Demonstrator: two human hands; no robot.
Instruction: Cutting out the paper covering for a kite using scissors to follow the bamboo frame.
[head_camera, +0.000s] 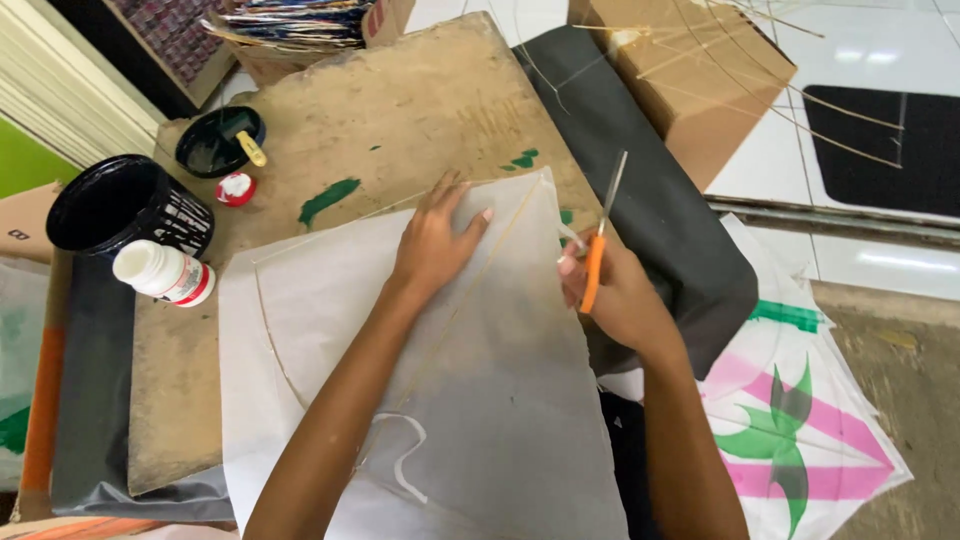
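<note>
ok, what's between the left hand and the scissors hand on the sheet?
Head view: between the left hand and the right hand with the orange-handled scissors lies bare white paper, crossed by a thin stick. Nothing else.

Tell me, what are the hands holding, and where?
The right hand holds scissors by their orange handles. The left hand holds nothing; it lies flat on the white paper sheet.

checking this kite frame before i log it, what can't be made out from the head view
- Right hand: its fingers wrap the orange-handled scissors, hiding the handle loops.
- White paper sheet: its near edge is cut off by the bottom of the head view.
- Black tub: the inside is too dark to tell what it holds.
- Left hand: the palm covers the paper beneath.
</note>
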